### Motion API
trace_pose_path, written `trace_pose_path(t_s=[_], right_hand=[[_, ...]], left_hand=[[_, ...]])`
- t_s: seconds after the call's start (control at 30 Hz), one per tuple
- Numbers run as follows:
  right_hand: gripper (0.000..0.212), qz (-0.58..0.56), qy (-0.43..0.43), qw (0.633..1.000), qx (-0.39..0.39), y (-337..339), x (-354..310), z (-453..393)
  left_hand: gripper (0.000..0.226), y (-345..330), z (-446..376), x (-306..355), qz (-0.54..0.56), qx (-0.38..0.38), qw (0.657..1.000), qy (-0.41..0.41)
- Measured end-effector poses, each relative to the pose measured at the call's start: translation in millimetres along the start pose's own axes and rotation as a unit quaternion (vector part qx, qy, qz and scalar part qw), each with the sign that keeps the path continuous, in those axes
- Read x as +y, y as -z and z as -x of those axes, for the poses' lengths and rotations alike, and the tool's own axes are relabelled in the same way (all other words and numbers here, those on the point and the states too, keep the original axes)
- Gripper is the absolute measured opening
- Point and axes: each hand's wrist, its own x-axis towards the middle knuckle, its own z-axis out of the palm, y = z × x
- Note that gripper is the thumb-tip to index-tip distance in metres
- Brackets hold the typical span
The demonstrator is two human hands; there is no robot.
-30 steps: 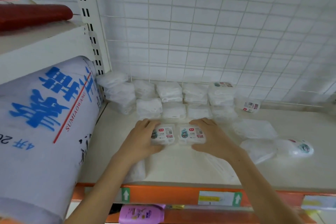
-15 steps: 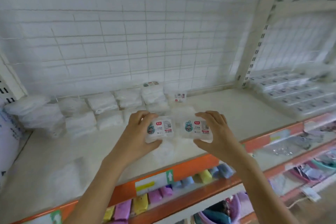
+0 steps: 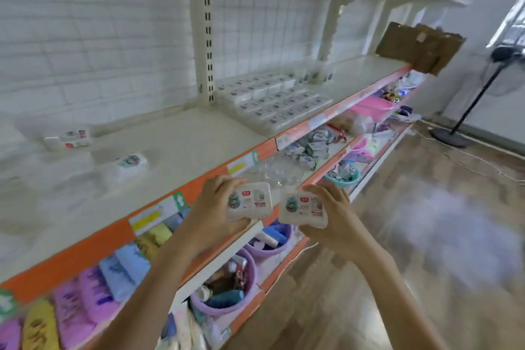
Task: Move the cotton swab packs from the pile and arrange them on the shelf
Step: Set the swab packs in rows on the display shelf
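Shelf (image 3: 199, 133): white, orange front edge. Arranged rows of cotton swab packs (image 3: 279, 102) on right section past upright. Loose packs (image 3: 129, 163) on left section, blurred. Left hand (image 3: 213, 216): grip curled round left pack (image 3: 250, 202). Right hand (image 3: 331, 216): grip curled round right pack (image 3: 302, 209). Both packs held off shelf, in front of edge, just beside each other.

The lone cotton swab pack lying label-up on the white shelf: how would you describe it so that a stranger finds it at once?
Start at the long white shelf with the orange front edge and look at its left part. There a small white plastic cotton swab pack lies flat by itself. Unlike the boxy pack with red print behind it, its top shows a round teal picture.
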Motion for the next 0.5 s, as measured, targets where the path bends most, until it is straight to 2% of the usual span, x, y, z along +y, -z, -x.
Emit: trace_pose_path(t_s=[0.27, 0.4, 0.5], right_hand=[[0.075, 0.008, -0.084, 0.996, 0.014, 25, 92, 25], [0.075, -0.006, -0.109, 0.994, 0.023, 32, 135, 5], [0.073, -0.005, -0.118, 0.993, 0.028, 39, 169, -26]], left_hand=[[0.072, -93, -58, 32, 0.053, -0.074, 0.996, -0.007], [0.073, -127, -105, 34, 0.058, -0.093, 0.994, -0.022], [0.072, -148, -153, 33, 0.063, -0.079, 0.994, -0.035]])
